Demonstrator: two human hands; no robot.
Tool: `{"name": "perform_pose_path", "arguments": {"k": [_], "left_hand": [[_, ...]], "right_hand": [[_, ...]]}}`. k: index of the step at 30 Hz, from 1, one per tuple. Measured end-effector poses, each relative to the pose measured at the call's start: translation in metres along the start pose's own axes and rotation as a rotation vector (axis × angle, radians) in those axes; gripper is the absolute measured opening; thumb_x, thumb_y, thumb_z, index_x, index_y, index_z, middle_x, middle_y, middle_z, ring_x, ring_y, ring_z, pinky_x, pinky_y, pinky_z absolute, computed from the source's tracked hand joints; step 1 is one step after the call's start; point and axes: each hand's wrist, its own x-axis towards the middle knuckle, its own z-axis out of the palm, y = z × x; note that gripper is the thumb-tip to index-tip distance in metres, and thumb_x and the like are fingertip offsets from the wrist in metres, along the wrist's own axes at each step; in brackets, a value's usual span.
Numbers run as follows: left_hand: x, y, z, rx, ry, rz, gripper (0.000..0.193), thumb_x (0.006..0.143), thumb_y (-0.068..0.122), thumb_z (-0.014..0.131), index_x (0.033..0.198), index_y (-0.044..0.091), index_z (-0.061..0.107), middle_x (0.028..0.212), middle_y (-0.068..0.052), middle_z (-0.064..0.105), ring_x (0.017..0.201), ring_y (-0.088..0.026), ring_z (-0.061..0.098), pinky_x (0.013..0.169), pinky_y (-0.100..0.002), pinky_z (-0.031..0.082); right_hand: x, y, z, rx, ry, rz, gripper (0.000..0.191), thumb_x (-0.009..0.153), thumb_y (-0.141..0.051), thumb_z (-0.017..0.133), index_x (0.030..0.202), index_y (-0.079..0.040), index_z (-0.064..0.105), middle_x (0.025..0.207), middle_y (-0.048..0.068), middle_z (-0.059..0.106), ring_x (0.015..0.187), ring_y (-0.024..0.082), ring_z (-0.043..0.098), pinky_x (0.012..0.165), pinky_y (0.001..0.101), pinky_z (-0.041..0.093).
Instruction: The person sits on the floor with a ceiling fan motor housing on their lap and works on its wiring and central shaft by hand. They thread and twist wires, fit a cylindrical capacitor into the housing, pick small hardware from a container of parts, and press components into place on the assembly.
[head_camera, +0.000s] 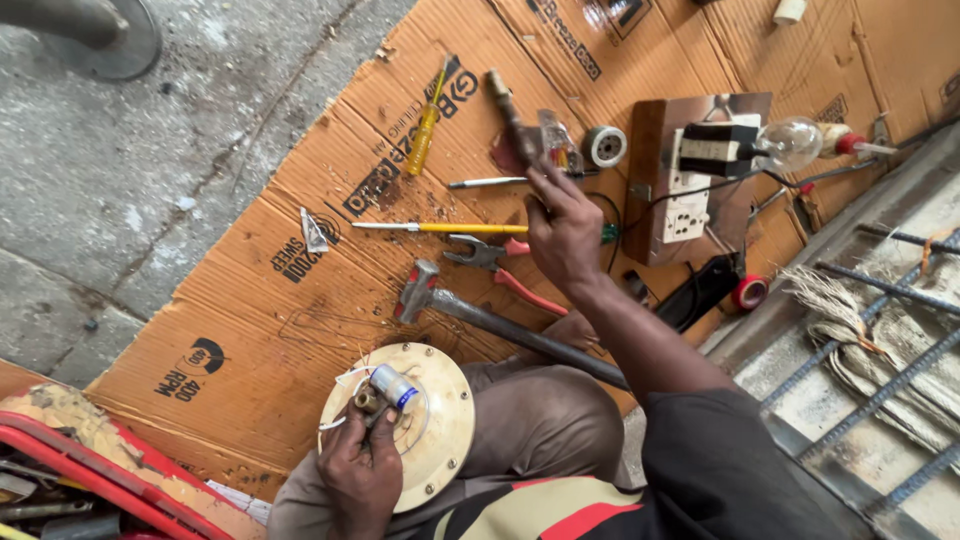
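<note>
On flattened cardboard (300, 330), left hand (360, 475) clenches motor cover (440, 440); right hand (565, 235) perhaps grasping pliers (490, 255).

A sheet of cardboard (300, 330) lies on the floor (120, 180) and carries the tools. At its centre a long screwdriver (450, 228) lies crosswise, with pliers (495, 262) just below it and a hammer (480, 315) below those. At twelve o'clock lie a short screwdriver (428, 125) and a tape roll (605, 146). At two o'clock a board (660, 200) carries a socket and a bulb (790, 142). At six o'clock a round disc (435, 430) rests on the person's knee. A toolbox (90, 480) sits at eight o'clock.
</note>
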Motion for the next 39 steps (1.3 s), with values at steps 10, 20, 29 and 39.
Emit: {"name": "perform_pose_path", "arguments": {"k": [10,20,29,39], "left_hand": [[0.008,-0.002,0.002,0.024,0.015,0.011,0.032,0.087,0.006,0.075,0.118,-0.003,0.071,0.093,-0.019,0.074,0.084,-0.032,0.073,0.074,-0.040,0.057],[0.011,-0.009,0.004,0.073,0.029,0.045,0.039,0.087,0.007,0.077,0.125,-0.003,0.070,0.093,-0.019,0.074,0.085,-0.033,0.071,0.075,-0.043,0.055],[0.013,-0.008,0.000,0.026,0.045,0.058,0.028,0.090,0.007,0.076,0.117,-0.001,0.071,0.099,-0.020,0.074,0.088,-0.033,0.073,0.078,-0.041,0.056],[0.020,-0.014,-0.016,-0.241,-0.057,-0.003,0.023,0.103,0.001,0.069,0.124,-0.006,0.065,0.109,-0.008,0.071,0.097,-0.012,0.066,0.088,-0.028,0.054]], "right_hand": [[0.039,0.049,-0.037,-0.243,0.054,0.177,0.059,0.082,0.008,0.075,0.138,-0.003,0.065,0.135,0.024,0.060,0.122,0.030,0.058,0.103,0.0383,0.052],[0.113,0.039,-0.044,0.137,-0.047,0.632,0.044,0.090,-0.006,0.076,0.133,-0.007,0.064,0.114,0.010,0.076,0.087,0.019,0.076,0.068,0.0294,0.065],[0.061,0.026,-0.120,0.528,-0.339,0.284,0.027,0.100,-0.001,0.080,0.125,0.001,0.071,0.110,0.009,0.077,0.094,0.011,0.074,0.075,0.0235,0.060],[-0.105,0.050,-0.212,0.434,-0.039,0.627,0.020,0.095,-0.003,0.083,0.113,-0.001,0.076,0.092,0.007,0.076,0.067,0.007,0.064,0.056,0.0215,0.050]]}}
